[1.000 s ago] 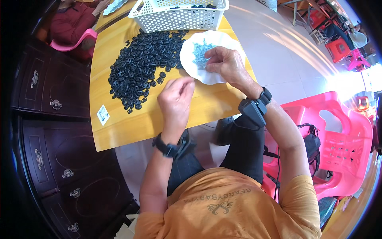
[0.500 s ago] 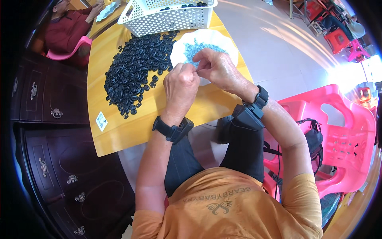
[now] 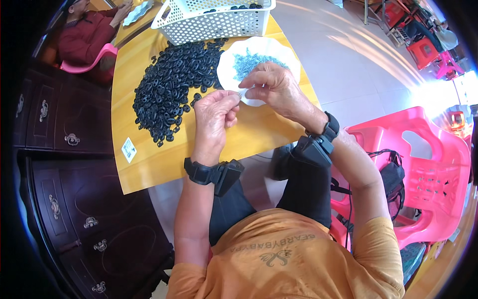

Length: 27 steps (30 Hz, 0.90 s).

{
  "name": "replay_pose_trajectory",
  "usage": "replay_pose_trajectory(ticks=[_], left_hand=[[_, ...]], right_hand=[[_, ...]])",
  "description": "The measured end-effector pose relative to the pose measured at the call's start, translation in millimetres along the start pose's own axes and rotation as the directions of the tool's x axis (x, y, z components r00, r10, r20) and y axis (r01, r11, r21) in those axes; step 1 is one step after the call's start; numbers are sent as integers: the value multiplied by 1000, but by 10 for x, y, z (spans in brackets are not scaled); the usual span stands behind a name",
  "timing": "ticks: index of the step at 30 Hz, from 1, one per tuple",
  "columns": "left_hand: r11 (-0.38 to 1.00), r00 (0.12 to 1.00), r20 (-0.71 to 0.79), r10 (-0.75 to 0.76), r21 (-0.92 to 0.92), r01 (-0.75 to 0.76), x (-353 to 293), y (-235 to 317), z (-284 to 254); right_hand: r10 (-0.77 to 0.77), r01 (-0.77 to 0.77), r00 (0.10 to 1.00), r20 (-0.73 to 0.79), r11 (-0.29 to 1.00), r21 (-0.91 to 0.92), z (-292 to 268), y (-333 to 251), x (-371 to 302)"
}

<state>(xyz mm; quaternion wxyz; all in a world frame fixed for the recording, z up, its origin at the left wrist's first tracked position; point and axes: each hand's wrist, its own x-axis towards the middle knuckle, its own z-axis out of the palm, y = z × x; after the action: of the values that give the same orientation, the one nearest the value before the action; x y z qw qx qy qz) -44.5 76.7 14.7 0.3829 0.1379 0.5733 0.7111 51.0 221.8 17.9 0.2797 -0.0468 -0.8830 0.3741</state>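
Note:
My left hand [image 3: 215, 115] is above the table's near part, its thumb and forefinger pinched together on something too small to make out. Close by on its right, my right hand [image 3: 280, 91] is closed in a pinch too, its fingertips almost meeting the left ones. A whitish speck shows between the two hands, but its kind is unclear. Under and beyond the right hand lies a white scalloped plate [image 3: 226, 65] with many small blue, thin pieces [image 3: 245, 64]. Left of the plate spreads a large pile of black oval pieces with holes [image 3: 167, 89].
A white perforated basket [image 3: 214, 27] holding more black pieces stands at the table's far edge. On the yellow wooden table [image 3: 134, 174] is a small printed sticker [image 3: 129, 150]. Dark drawers [image 3: 74, 199] stand left, a pink chair [image 3: 438, 169] right. Another person [image 3: 84, 37] sits far left.
My left hand has turned, showing its thumb and curled fingers, and has come slightly down and left. My fingertips have drawn a little apart, and the whitish speck now shows between them.

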Motion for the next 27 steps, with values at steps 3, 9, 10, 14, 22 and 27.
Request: replay_pose_trajectory(ticks=[3,9,10,14,22,27], left_hand=[[996,999,16,-43,-73,44,-68,33,-9],[988,997,78,-28,-148,40,-274,3,-36],[989,996,85,6,-150,7,-320,4,-50],[985,993,31,111,-138,-106,-467,36,-58],[983,984,-29,178,-46,-180,-636,12,-92],[990,996,-10,89,-111,-90,-695,17,-89]], right_hand=[[-12,12,1000,-3,997,81,36,-113,-38],[44,-38,999,-31,982,186,58,-237,-121],[46,-39,999,-30,981,189,66,-252,-146],[301,-293,951,72,797,529,80,-315,-261],[384,-375,913,138,657,654,146,-494,-346],[386,-362,915,119,655,663,179,-523,-391]])
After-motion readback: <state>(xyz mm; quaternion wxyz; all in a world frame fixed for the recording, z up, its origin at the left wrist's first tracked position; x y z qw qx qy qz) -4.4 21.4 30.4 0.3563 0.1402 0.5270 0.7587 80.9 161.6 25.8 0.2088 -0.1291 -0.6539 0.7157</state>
